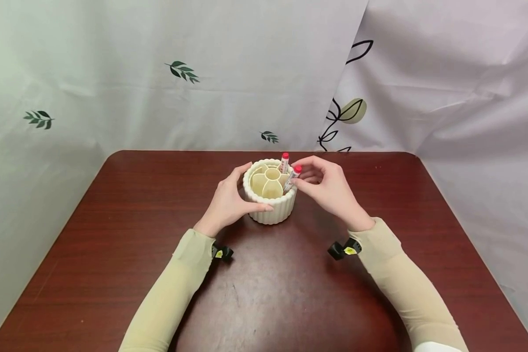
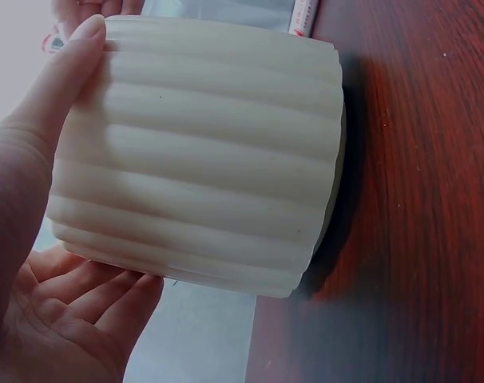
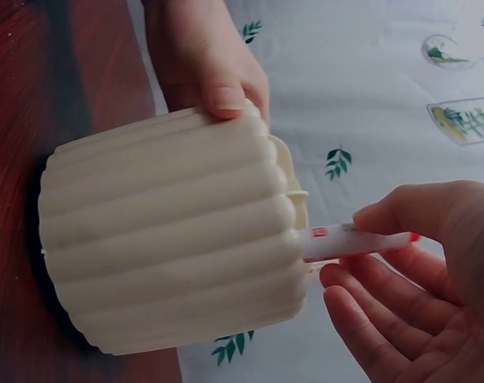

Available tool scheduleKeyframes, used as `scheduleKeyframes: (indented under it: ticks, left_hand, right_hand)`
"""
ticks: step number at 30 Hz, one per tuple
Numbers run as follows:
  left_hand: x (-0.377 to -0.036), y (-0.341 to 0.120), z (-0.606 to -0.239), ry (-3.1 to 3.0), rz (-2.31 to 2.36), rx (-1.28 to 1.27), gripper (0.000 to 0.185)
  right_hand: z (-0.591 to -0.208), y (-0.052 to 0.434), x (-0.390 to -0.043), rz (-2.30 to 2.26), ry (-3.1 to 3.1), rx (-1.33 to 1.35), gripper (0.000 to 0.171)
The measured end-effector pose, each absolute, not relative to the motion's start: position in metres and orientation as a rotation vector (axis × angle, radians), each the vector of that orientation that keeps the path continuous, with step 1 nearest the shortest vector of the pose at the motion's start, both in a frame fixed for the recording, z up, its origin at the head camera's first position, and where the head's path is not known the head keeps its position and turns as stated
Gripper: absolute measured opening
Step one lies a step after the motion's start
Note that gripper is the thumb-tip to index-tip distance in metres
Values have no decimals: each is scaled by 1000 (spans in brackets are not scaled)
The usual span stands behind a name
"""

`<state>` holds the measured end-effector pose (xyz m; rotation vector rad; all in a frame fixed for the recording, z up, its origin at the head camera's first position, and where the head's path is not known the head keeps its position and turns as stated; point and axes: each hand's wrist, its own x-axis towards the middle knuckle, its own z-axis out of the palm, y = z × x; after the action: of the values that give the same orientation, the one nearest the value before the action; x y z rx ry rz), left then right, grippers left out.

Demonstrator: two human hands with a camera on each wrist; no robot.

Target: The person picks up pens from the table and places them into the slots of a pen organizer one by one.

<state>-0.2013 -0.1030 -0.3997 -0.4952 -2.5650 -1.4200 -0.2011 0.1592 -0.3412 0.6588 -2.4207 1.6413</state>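
Holder: a cream ribbed round holder (image 1: 270,208) is seen standing upright on the dark red table (image 1: 114,254), midway between the left and right edges and nearer the far edge than the near one.
Compartments: the inside is divided into a small round centre well ringed by petal-shaped compartments; those toward the near and left side are seen bare.
Contents: two red-capped white tubes are held in compartments on the holder's far-right side. The rear tube (image 1: 284,163) is stood upright against the far rim; the front tube (image 1: 292,178) is tilted toward the right, its lower end inside the holder.
Left hand: the left hand (image 1: 229,198) is wrapped round the holder's left wall, thumb (image 2: 62,76) laid along the ribs and fingers (image 2: 82,299) curled behind it.
Right hand: the front tube is pinched near its capped end between thumb and fingers of the right hand (image 1: 327,188); in the right wrist view the tube (image 3: 354,242) is seen entering over the rim.
Surroundings: leaf-printed cloth (image 1: 180,71) is hung behind the table's far edge.
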Motion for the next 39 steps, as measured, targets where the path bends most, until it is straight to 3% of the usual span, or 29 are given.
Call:
scheduleKeyframes:
  ticks: [9,16,27,39]
  left_hand:
    - [-201,-103,-401,-2544,-1459,-522,115]
    - [-200,-103,-400,-2560,-1440,-502,117]
    - [-200,-103,-401,-2557,-1458,-509,116]
    - [-199,-104,-401,-2551,-1473,-510,115]
  right_hand:
    - [-343,168,-201,1616,-2438,656,29]
    - [-347,195,-204,1511,-2455,466,25]
    - [-377,261,-207,1246,-2609,174,32]
    - [-407,289,-206,1052,-2794,137,38]
